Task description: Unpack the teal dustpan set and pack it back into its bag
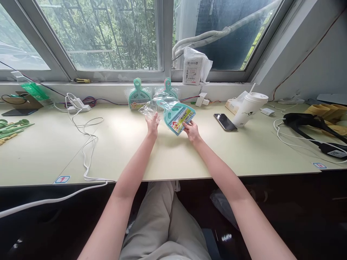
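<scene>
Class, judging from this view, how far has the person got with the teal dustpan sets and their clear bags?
Done: two bagged sets lean by the window. In hand: the right hand holds a teal dustpan set; the left hand holds its clear bag. Left: that set is not fully inside the bag.

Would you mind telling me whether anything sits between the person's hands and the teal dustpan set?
Nothing visible does. The right hand already grips the teal plastic brush-and-dustpan set at its lower edge, and the left hand pinches its clear plastic wrapper.
</scene>
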The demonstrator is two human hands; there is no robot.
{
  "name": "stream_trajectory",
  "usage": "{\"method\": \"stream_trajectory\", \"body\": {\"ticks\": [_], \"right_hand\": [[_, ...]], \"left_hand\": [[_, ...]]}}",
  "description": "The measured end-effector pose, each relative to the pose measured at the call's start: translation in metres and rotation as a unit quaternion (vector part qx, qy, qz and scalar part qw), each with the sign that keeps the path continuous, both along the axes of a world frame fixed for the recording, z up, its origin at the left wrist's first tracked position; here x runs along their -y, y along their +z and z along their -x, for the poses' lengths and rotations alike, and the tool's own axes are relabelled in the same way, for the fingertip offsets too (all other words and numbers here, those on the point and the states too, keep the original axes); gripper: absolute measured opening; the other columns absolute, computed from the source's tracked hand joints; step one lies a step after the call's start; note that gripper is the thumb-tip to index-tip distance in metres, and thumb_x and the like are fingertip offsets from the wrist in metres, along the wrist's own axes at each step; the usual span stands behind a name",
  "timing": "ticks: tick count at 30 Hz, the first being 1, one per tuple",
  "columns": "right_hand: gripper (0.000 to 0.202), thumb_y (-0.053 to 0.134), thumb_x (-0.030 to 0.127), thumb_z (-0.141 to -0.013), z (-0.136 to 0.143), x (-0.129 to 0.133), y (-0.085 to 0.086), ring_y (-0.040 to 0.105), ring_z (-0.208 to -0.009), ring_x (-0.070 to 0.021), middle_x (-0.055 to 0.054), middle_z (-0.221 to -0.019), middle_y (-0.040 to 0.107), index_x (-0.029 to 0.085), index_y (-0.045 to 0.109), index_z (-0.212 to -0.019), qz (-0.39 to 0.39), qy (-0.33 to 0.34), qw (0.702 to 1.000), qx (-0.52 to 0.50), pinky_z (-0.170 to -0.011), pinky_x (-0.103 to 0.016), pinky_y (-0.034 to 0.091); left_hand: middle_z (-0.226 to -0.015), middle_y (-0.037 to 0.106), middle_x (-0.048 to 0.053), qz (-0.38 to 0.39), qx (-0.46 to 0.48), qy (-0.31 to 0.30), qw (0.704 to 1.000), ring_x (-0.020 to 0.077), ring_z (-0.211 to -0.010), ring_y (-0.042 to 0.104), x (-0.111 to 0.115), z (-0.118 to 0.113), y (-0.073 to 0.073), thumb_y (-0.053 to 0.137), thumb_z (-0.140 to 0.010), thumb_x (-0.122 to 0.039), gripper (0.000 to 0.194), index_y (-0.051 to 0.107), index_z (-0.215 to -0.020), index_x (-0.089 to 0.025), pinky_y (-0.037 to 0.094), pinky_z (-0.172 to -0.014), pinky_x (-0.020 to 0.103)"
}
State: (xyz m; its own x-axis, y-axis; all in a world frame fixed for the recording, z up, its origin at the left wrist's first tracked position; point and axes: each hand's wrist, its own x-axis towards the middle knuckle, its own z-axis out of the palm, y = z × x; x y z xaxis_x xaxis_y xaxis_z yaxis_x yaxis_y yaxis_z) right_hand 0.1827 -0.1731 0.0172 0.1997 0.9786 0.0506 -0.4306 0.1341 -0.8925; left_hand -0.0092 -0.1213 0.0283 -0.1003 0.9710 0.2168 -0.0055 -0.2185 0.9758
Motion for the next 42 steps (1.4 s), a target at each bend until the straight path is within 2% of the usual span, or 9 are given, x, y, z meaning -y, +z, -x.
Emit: {"method": "stream_trajectory", "body": {"ticks": [2, 4, 10, 16, 22, 29, 34, 39, 42], "right_hand": [[0.027, 0.075, 0.016, -0.071, 0.002, 0.0, -0.001, 0.072, -0.093, -0.018, -0.004, -0.097, 0.073, 0.02, 0.059, -0.093, 0.0, 0.005, 1.0, -0.002, -0.09, -0.035, 0.06], [0.028, 0.074, 0.016, -0.071, 0.002, 0.0, -0.001, 0.071, -0.092, -0.0174, -0.003, -0.096, 0.073, 0.02, 0.058, -0.093, -0.002, 0.005, 1.0, -0.005, -0.09, -0.034, 0.061], [0.028, 0.073, 0.02, -0.072, 0.0, 0.002, 0.002, 0.068, -0.099, -0.0165, -0.003, -0.106, 0.069, 0.022, 0.055, -0.094, -0.034, -0.015, 0.999, 0.017, -0.088, -0.034, 0.06], [0.027, 0.07, 0.023, -0.073, 0.0, 0.008, 0.008, 0.065, -0.1, -0.0168, -0.003, -0.114, 0.065, 0.023, 0.057, -0.097, -0.048, -0.045, 0.995, 0.069, -0.079, -0.031, 0.061], [0.032, 0.077, 0.034, -0.068, 0.003, 0.011, 0.011, 0.064, -0.099, -0.0201, -0.005, -0.108, 0.068, 0.021, 0.06, -0.092, -0.083, -0.069, 0.991, 0.083, -0.081, -0.038, 0.061], [0.037, 0.08, 0.034, -0.065, 0.002, 0.008, 0.009, 0.067, -0.094, -0.021, -0.003, -0.101, 0.07, 0.022, 0.059, -0.092, -0.072, -0.006, 0.997, 0.036, -0.088, -0.045, 0.058], [0.032, 0.079, 0.03, -0.066, 0.0, 0.004, 0.006, 0.063, -0.105, -0.0225, -0.004, -0.103, 0.07, 0.022, 0.063, -0.091, -0.05, -0.037, 0.994, 0.087, -0.098, -0.047, 0.052], [0.029, 0.079, 0.029, -0.066, 0.001, 0.005, 0.008, 0.061, -0.112, -0.0231, -0.005, -0.107, 0.071, 0.021, 0.066, -0.09, -0.106, -0.024, 0.993, 0.051, -0.108, -0.045, 0.046], [0.027, 0.077, 0.026, -0.067, 0.002, 0.006, 0.009, 0.062, -0.113, -0.0219, -0.005, -0.108, 0.072, 0.021, 0.066, -0.091, -0.107, -0.014, 0.994, 0.03, -0.109, -0.043, 0.046]], "left_hand": [[-0.144, 0.05, 0.011, 0.014, 0.104, -0.048, 0.993, 0.018, -0.124, 0.057, -0.001, -0.002, -0.001, 0.047, -0.095, -0.037, 0.066, 0.017, -0.152, -0.024, 0.047, -0.103, 0.035], [-0.132, 0.061, 0.009, 0.033, 0.159, -0.091, 0.982, 0.0179, -0.116, 0.062, 0.002, -0.004, -0.001, 0.057, -0.09, -0.034, 0.066, 0.029, -0.148, -0.022, 0.049, -0.1, 0.034], [-0.109, 0.07, 0.006, 0.025, 0.134, -0.202, 0.97, 0.0206, -0.105, 0.066, 0.013, -0.013, -0.001, 0.071, -0.076, -0.045, 0.06, 0.056, -0.129, -0.022, 0.053, -0.09, 0.034], [-0.103, 0.072, 0.005, 0.007, 0.154, -0.206, 0.966, 0.0193, -0.098, 0.067, 0.013, -0.014, -0.002, 0.078, -0.069, -0.045, 0.059, 0.06, -0.12, -0.02, 0.053, -0.088, 0.033], [-0.099, 0.072, 0.004, 0.01, 0.154, -0.223, 0.963, 0.0188, -0.093, 0.067, 0.013, -0.01, -0.003, 0.078, -0.068, -0.048, 0.047, 0.066, -0.104, -0.02, 0.052, -0.081, 0.032], [-0.104, 0.073, 0.007, 0.038, 0.15, -0.264, 0.952, 0.0224, -0.097, 0.066, 0.015, -0.01, -0.001, 0.077, -0.07, -0.049, 0.048, 0.067, -0.106, -0.019, 0.049, -0.082, 0.033], [-0.1, 0.073, 0.007, 0.049, 0.155, -0.229, 0.96, 0.025, -0.1, 0.066, 0.014, -0.012, -0.003, 0.08, -0.065, -0.046, 0.046, 0.067, -0.099, -0.018, 0.048, -0.084, 0.034], [-0.098, 0.074, 0.007, 0.052, 0.161, -0.211, 0.963, 0.0249, -0.101, 0.067, 0.011, -0.015, -0.007, 0.08, -0.065, -0.045, 0.045, 0.067, -0.099, -0.018, 0.048, -0.089, 0.037], [-0.097, 0.074, 0.006, 0.058, 0.163, -0.203, 0.964, 0.0247, -0.101, 0.067, 0.01, -0.016, -0.008, 0.081, -0.064, -0.044, 0.044, 0.067, -0.098, -0.019, 0.048, -0.09, 0.037]]}}
